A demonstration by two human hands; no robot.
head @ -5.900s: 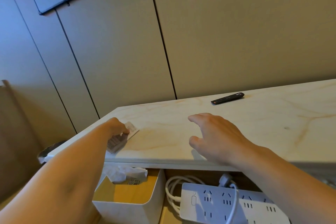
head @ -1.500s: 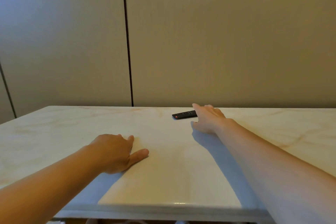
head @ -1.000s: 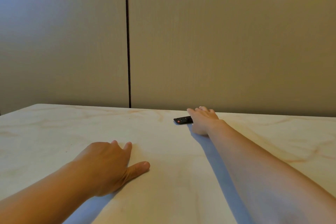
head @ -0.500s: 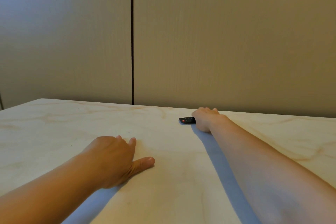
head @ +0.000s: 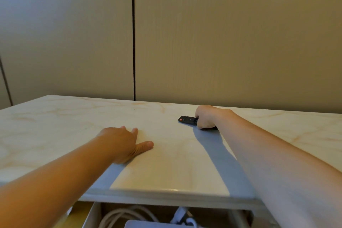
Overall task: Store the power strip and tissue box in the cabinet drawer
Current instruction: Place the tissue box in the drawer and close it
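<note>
Our left hand lies flat, fingers straight, on the pale marble-patterned countertop at centre frame, our right hand curls round a slim black remote control right of centre, the white plastic power strip and its looped white cord sit below the counter edge, bottom centre.

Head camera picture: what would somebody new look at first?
The right hand grips a black remote far back on the pale countertop. The left hand rests flat nearer the front. Below the front edge, a white cable peeks from the drawer.
</note>
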